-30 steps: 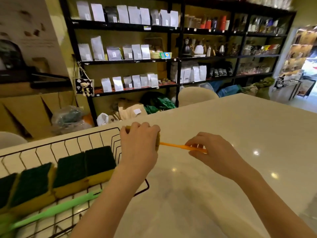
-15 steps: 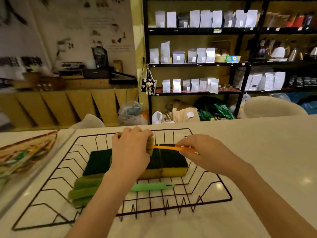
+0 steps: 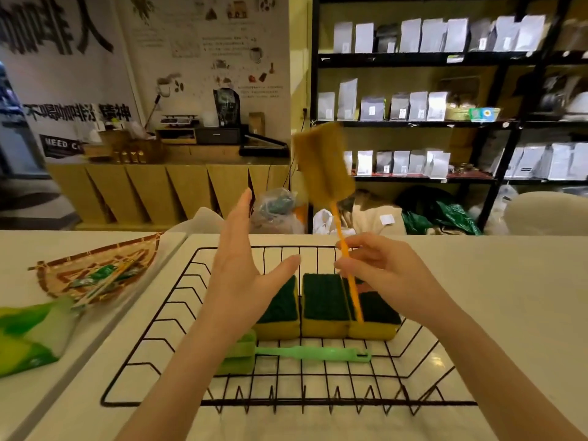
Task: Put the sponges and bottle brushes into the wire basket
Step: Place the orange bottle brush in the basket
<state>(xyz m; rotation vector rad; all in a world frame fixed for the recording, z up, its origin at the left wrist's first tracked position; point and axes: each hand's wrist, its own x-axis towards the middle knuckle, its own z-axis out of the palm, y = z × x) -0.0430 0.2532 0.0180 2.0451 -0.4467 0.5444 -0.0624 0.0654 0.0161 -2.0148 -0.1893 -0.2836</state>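
A black wire basket sits on the pale counter in front of me. In it lie three green-topped yellow sponges in a row, with a green bottle brush flat in front of them. My right hand pinches the thin orange handle of an orange bottle brush, which stands nearly upright above the basket, its sponge head raised and blurred. My left hand hovers open over the basket's middle, fingers spread, holding nothing and hiding part of the left sponge.
A woven tray with small packets lies on the counter at the left, and green-and-white packaging nearer the left edge. Beyond the counter stand black shelves of pouches, bags on the floor and a chair back.
My left hand has let go of the orange brush's sponge head and opened. My right hand has swung the brush from level to nearly upright. The view has shifted left over the basket.
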